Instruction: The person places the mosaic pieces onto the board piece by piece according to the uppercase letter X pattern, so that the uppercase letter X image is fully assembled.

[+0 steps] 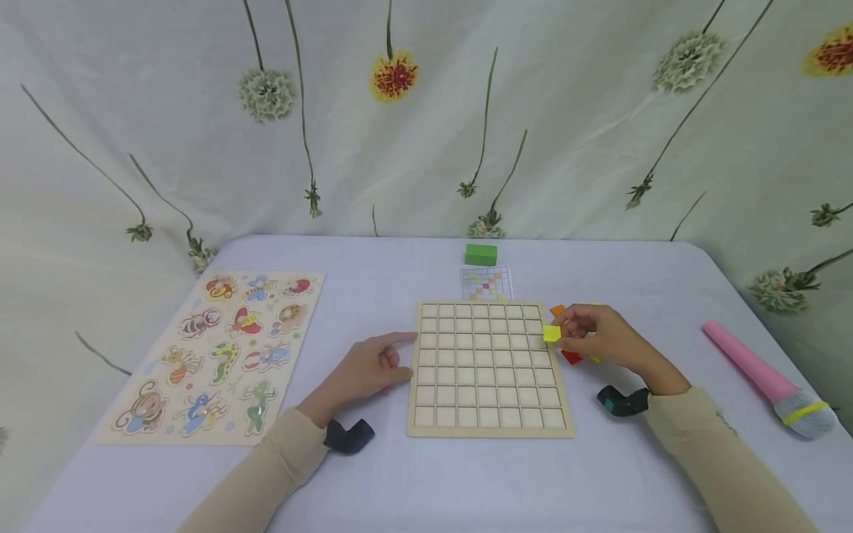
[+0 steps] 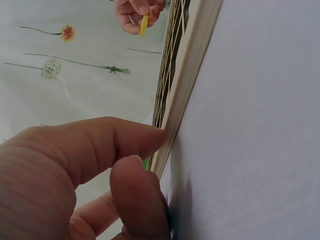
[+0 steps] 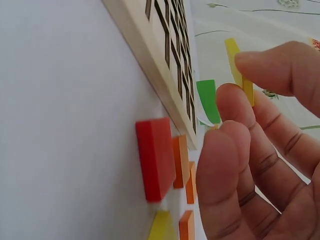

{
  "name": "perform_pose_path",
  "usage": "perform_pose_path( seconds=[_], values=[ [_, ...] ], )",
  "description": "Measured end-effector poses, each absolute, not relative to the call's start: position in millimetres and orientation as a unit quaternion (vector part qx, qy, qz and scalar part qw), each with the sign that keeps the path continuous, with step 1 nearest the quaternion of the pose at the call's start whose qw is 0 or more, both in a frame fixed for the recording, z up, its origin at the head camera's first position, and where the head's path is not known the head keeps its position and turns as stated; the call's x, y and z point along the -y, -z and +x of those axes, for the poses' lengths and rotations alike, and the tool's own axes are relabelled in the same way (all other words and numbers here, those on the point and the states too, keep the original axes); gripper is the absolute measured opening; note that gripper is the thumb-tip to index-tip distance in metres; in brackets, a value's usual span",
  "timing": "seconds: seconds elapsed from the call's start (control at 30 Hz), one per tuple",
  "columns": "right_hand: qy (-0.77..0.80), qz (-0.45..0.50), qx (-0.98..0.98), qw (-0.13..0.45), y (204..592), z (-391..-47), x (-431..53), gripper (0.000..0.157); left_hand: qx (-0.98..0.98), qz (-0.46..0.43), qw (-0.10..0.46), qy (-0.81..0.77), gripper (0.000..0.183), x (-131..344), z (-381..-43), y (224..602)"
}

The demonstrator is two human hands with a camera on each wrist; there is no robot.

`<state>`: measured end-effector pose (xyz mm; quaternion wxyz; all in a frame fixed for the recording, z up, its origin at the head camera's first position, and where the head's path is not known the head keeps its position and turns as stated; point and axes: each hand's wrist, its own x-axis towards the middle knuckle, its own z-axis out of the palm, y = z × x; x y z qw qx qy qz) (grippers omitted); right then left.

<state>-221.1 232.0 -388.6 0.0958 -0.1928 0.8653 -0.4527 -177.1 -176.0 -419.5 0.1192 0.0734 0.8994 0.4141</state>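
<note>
A wooden grid board lies flat at the middle of the table, its square cells bare. My left hand is at the board's left side, index finger and thumb tips against the frame, the other fingers bent under. Between thumb and fingertips my right hand pinches a thin yellow square tile, raised above the board's right edge. In the right wrist view the tile stands on edge in the fingers. Below that hand lie loose tiles: a red one, orange ones and a yellow one, partly hidden.
Behind the board lie a printed pattern card and a green block. A wooden puzzle board with bug figures lies on the left. On the right rests a pink toy microphone. A flowered cloth hangs behind the table.
</note>
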Motion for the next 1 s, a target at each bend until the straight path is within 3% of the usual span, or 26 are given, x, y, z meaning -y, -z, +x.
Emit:
perform_pose_path(
  seconds=[0.47,1.0],
  values=[
    [0.508,-0.164,-0.83,0.162,393.1,-237.9,-199.8,0.034,-0.903,0.071,0.117,-0.407,0.063,175.4,-176.7,419.6],
    [0.486,-0.201,-0.836,0.154,393.9,-256.8,-161.7,0.03,-0.903,0.072,0.116,-0.407,0.062,174.8,-177.3,419.5]
  ],
)
